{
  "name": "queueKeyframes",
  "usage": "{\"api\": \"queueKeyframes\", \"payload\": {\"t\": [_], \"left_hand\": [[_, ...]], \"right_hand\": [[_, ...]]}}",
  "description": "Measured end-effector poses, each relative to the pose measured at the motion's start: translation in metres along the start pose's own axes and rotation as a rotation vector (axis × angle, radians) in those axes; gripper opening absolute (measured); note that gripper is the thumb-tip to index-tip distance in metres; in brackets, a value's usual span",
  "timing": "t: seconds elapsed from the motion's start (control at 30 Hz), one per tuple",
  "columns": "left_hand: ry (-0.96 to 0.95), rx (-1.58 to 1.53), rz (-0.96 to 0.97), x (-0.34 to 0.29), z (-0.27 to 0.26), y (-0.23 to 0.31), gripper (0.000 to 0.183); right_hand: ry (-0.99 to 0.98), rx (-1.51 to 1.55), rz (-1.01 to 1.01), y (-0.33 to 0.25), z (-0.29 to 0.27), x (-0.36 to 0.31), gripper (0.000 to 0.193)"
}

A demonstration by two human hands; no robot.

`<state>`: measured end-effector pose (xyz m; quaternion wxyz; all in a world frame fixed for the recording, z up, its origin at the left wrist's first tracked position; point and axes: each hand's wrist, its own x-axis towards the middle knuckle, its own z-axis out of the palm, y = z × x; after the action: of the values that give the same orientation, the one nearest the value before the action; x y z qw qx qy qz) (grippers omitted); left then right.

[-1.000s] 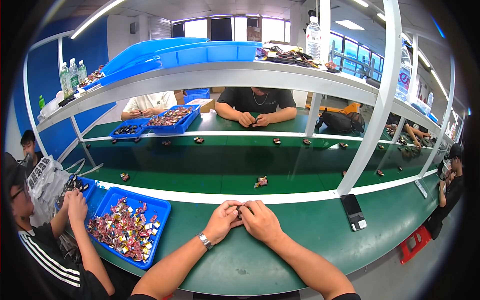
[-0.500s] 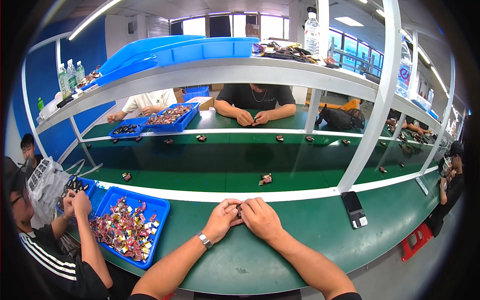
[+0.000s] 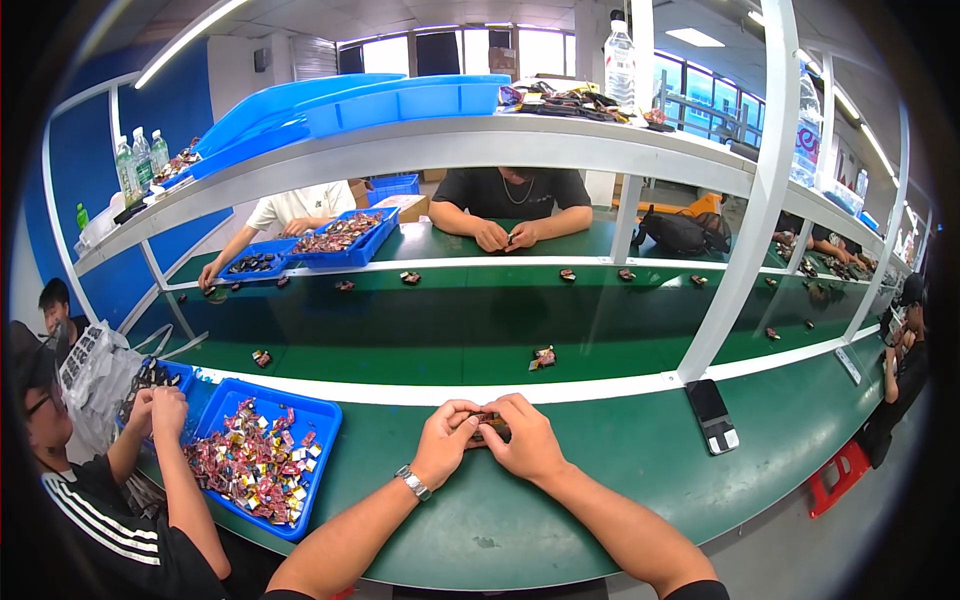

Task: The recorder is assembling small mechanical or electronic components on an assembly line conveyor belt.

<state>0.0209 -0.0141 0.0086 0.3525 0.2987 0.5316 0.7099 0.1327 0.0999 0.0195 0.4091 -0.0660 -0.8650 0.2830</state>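
Observation:
Over the near green tabletop, both my hands meet around a small electronic part point(image 3: 487, 430), dark with some reddish colour. Its exact kind is mostly hidden by my fingers. My left hand point(image 3: 444, 442), with a metal-band watch on its wrist, is closed on the part's left side. Thumb and fingers of my right hand point(image 3: 524, 442) grip it from the right. Left of my hands, a blue tray point(image 3: 330, 425) holds a heap of small red, yellow and white parts.
Beyond a white rail, a green belt point(image 3: 480, 330) carries scattered small parts, including one part point(image 3: 542, 357) ahead of me. A phone-like black device point(image 3: 711, 415) lies to the right, near a white post point(image 3: 745, 200). A co-worker's hands point(image 3: 160, 408) work at left. Overhead runs a loaded shelf point(image 3: 420, 143).
The parts on the belt have shifted slightly right. My fingers have spread a little, showing more of the held part. Across the belt, a co-worker's arm has reached down to the belt's left end.

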Motion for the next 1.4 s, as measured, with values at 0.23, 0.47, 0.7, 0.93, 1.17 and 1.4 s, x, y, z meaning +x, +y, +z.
{"api": "queueKeyframes", "payload": {"t": [0.23,0.47,0.7,0.93,1.17,1.4], "left_hand": [[0.030,0.030,0.013,0.002,-0.007,-0.004,0.015],[-0.056,-0.029,0.052,0.001,-0.007,-0.002,0.017],[-0.085,0.013,0.086,0.001,-0.008,-0.007,0.019],[-0.098,0.078,0.147,0.000,-0.005,-0.009,0.021],[-0.095,0.105,0.138,-0.001,-0.002,-0.007,0.025],[0.006,0.201,0.145,-0.005,-0.001,-0.004,0.024]], "right_hand": [[-0.023,0.011,-0.031,-0.002,0.002,-0.004,0.019],[0.017,0.001,-0.044,-0.007,-0.001,-0.004,0.012],[0.047,0.242,0.167,-0.006,-0.002,-0.001,0.014],[0.068,0.282,0.177,-0.003,-0.002,-0.001,0.016],[0.095,0.214,0.150,-0.006,-0.001,-0.002,0.016],[0.077,0.147,0.088,-0.009,0.000,-0.002,0.019]]}}
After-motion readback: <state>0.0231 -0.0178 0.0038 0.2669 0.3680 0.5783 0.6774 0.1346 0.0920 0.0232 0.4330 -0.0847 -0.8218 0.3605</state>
